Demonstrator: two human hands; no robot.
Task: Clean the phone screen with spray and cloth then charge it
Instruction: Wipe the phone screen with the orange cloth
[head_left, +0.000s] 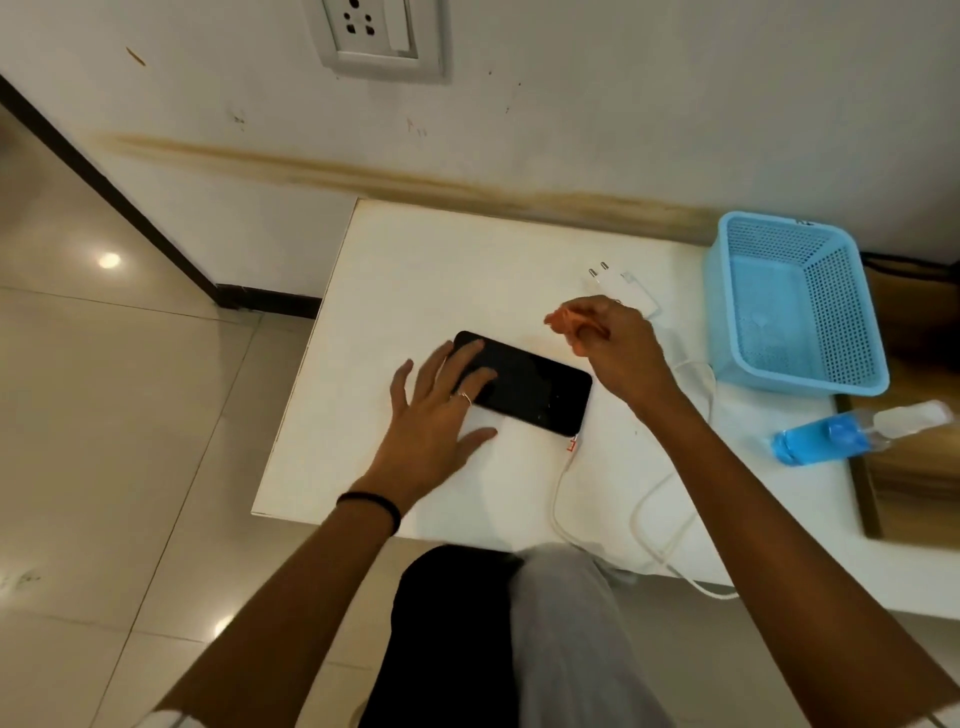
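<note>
We are finding no brand or writing we can read. Our left hand (434, 415) is lying open, its straight fingers resting on the left end of the phone (524, 382), a flat black slab with a glossy screen lying on the smooth white table (415, 270). Our right hand (605, 332), just beyond the phone's right end, is pinching a small orange cloth (563, 318). A white cable (558, 499) is plugged into the phone's near right corner; its charger plug (618, 283) is lying farther back. To the right are sitting a perforated blue plastic basket (795, 301) and a clear spray bottle (857, 434) of blue liquid, lying on its side.
</note>
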